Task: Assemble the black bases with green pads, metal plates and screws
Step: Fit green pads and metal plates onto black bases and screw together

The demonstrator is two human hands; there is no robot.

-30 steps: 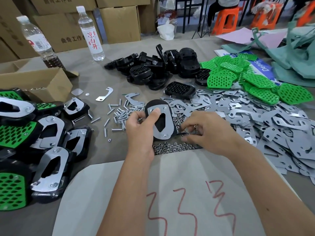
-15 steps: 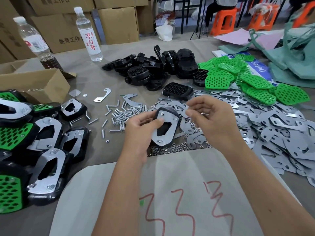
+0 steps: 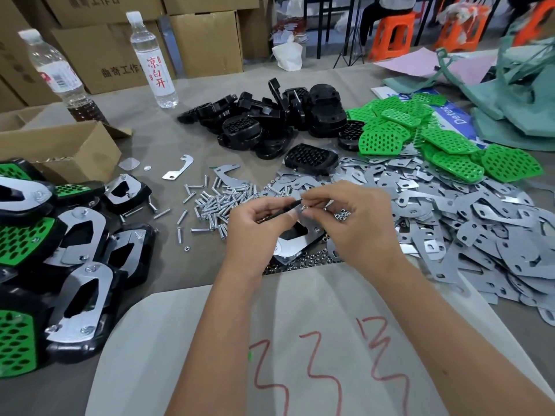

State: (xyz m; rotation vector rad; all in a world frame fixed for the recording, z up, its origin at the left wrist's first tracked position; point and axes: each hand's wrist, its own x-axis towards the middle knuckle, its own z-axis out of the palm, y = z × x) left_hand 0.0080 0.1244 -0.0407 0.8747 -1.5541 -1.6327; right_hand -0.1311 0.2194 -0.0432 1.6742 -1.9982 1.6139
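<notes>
Hands meet over a half-built base, fingertips pinching at its upper edge.

Left hand [image 3: 260, 223] curls round the black base [image 3: 292, 235], holding it tilted above the table, its metal plate [image 3: 295, 244] shiny side up with a dark cut-out in the middle; right hand [image 3: 357, 223] pinches something small and silvery at the top rim, too small to name. Nuts [image 3: 295, 263] lie scattered just beneath. Loose screws [image 3: 219, 202] sit just left of the hands, a wide heap of spare plates [image 3: 468, 223] spreads right, and green pads [image 3: 444, 139] and bare black bases [image 3: 270, 118] are piled beyond. Finished units [image 3: 60, 265] crowd the left edge beside a cardboard box [image 3: 69, 145]. White sheet [image 3: 285, 340] with red marks covers the near table under the forearms.
</notes>
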